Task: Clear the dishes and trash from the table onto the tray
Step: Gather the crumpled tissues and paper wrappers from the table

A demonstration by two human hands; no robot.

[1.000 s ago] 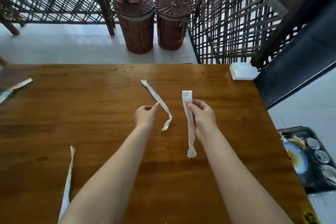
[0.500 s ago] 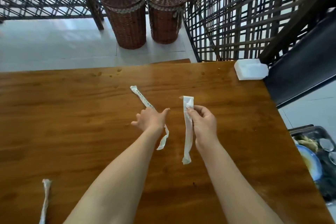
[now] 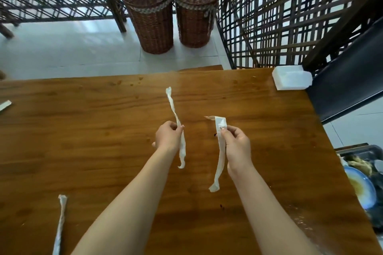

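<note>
The left hand (image 3: 169, 137) has its grip closed in a pinch: thumb and curled fingers clamp a twisted paper strip (image 3: 173, 109) near its middle. The strip's upper end rises beyond the knuckles and its lower end hangs curled beside the wrist. The right hand (image 3: 236, 147) pinches a flat paper strip (image 3: 220, 159) just below its top, thumb pressed on the face of the paper and the other fingers curled behind. That strip is wider, with a folded top corner, and hangs down along the inside of the forearm to a crumpled tip. Both strips are white and creased (a faint mark near the right thumb is too small to read).

Both hands are held above the middle of the wooden bench (image 3: 83, 130), well apart from each other. A third twisted strip (image 3: 61, 219) lies on the bench at the near left, and the end of a fourth strip (image 3: 5, 105) shows at the left edge. A white box (image 3: 292, 79) sits at the far right corner. The dark tray (image 3: 352, 151), carrying a blue plate (image 3: 361, 186), is off the bench's right side.
</note>
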